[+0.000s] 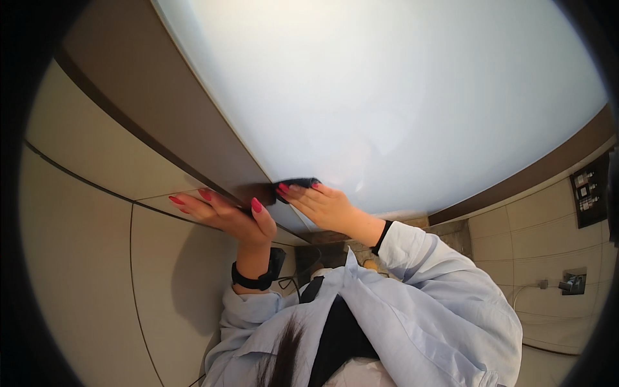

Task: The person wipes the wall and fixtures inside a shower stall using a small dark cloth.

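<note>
My right hand [326, 205] presses a folded black cloth [305, 182] against the lower left edge of a large glossy white panel [387, 96]. The cloth lies where the panel meets a wide brown frame [164, 87], and part of it is hidden under my fingers. My left hand [237, 220] is at the outer edge of that frame, beside the tiled wall [92, 232]. Its fingers are apart and it holds nothing; whether it rests on the frame or on the tiles I cannot tell. A black band [251, 280] circles my left wrist.
At the right, a dark wall niche [590, 193] holds several small bottles. Below it, a metal fixture [574, 281] with a thin hose is on the tiled wall. A dark cable [288, 280] hangs near my left wrist. Grey flooring [447, 237] shows beneath the panel.
</note>
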Available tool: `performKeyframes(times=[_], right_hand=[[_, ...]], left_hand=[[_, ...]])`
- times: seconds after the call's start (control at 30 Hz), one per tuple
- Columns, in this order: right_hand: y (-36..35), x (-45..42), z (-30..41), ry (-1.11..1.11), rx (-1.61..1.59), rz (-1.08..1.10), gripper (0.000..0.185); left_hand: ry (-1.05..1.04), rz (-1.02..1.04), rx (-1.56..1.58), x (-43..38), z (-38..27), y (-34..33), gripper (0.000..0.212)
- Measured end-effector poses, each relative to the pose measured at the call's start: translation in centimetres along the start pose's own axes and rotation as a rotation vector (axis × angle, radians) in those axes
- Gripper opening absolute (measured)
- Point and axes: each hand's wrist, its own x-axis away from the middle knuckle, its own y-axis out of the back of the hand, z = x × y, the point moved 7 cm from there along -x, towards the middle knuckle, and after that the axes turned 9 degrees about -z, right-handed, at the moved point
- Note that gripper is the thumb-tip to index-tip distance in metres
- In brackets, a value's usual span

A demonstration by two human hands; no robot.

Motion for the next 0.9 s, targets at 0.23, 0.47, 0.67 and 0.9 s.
performKeyframes(times=[0.23,0.47,0.67,0.9], right_hand=[[-1.4,7.4,-0.7,0.471,0.028,0.266,0.052],[3.2,-3.3,-5.1,0.373,-0.017,0.076,0.044],[10.7,-10.3,-13.0,-0.129,0.217,-0.344,0.039],[2.6,2.3,-4.1,0.133,-0.119,0.080,0.038]], left_hand=[[0.001,-0.020,-0.022,0.0,0.2,-0.3,0.073],[0.029,-0.036,-0.033,1.0,1.5,-0.2,0.071],[0.036,-0.038,-0.008,1.3,2.2,-0.1,0.071],[0.019,-0.035,-0.007,1.1,2.4,0.4,0.071]])
